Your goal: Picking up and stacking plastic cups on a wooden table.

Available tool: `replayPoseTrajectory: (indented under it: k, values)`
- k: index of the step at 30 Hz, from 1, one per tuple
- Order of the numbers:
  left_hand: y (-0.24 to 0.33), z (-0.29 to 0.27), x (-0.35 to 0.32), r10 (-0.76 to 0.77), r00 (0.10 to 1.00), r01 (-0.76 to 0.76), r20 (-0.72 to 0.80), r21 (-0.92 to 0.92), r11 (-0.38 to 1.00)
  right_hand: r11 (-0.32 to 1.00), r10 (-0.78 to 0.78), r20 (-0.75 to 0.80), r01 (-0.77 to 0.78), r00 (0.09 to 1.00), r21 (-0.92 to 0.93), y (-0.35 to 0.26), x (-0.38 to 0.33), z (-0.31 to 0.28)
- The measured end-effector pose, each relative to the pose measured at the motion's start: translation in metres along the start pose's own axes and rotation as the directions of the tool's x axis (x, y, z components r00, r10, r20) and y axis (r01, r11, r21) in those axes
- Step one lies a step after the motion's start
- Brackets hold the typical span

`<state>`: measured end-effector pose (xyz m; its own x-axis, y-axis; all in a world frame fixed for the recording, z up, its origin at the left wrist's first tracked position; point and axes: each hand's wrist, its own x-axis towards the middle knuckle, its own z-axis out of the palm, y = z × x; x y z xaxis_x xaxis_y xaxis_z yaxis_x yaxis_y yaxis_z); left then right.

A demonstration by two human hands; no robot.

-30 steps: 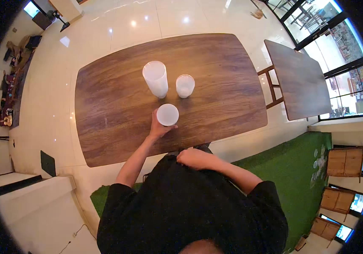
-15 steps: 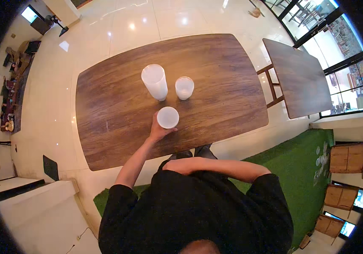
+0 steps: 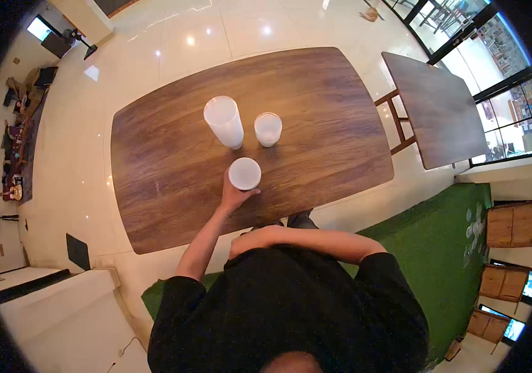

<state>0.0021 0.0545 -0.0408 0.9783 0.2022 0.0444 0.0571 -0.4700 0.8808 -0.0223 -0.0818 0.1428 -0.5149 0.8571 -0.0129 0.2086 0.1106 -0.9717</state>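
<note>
My left hand (image 3: 233,198) curls round the front cup (image 3: 245,173) toward the near edge of the table (image 3: 322,155); a forward nudge could topple the tall cup (image 3: 225,124); my right hand's (image 3: 246,242) grip, cannot tell.

Left arm (image 3: 202,245) stretched forward, right arm (image 3: 322,241) folded across the torso (image 3: 303,298)

The left arm slants forward and a little to the right, its forearm bare, the wrist nearly in line with it. At its end the left hand (image 3: 233,198) is bent in a curved grasp: the fingers (image 3: 226,178) wrap along the far left side, partly hidden, while the thumb (image 3: 253,192) points out to the right. The right arm is bent at the elbow, its bare forearm running leftward across the front of the torso. The right hand (image 3: 241,244) lies left of the body's middle, near the left forearm; its fingers cannot be told apart.
</note>
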Motion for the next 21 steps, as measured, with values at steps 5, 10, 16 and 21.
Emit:
replayPoseTrajectory:
  k: [5, 10, 16, 21]
  values:
    - [-0.016, 0.022, -0.021, -0.075, 0.993, 0.077, -0.086, 0.017, 0.997, 0.993, -0.05, -0.17, 0.067, 0.984, 0.099, 0.022, -0.02, 0.014]
    - [-0.022, 0.034, -0.042, -0.201, 0.969, 0.222, -0.143, 0.149, 0.964, 0.958, 0.206, -0.369, -0.11, 0.907, 0.264, 0.036, -0.062, 0.026]
    - [-0.048, 0.048, -0.051, -0.626, 0.762, 0.627, -0.166, -0.052, 0.777, 0.787, 0.61, -0.728, -0.348, 0.312, 0.51, 0.043, -0.127, 0.064]
    - [0.006, 0.047, -0.042, -0.811, 0.56, 0.828, 0.169, -0.104, 0.551, 0.713, 0.669, -0.74, -0.217, -0.074, 0.666, 0.049, -0.169, 0.125]
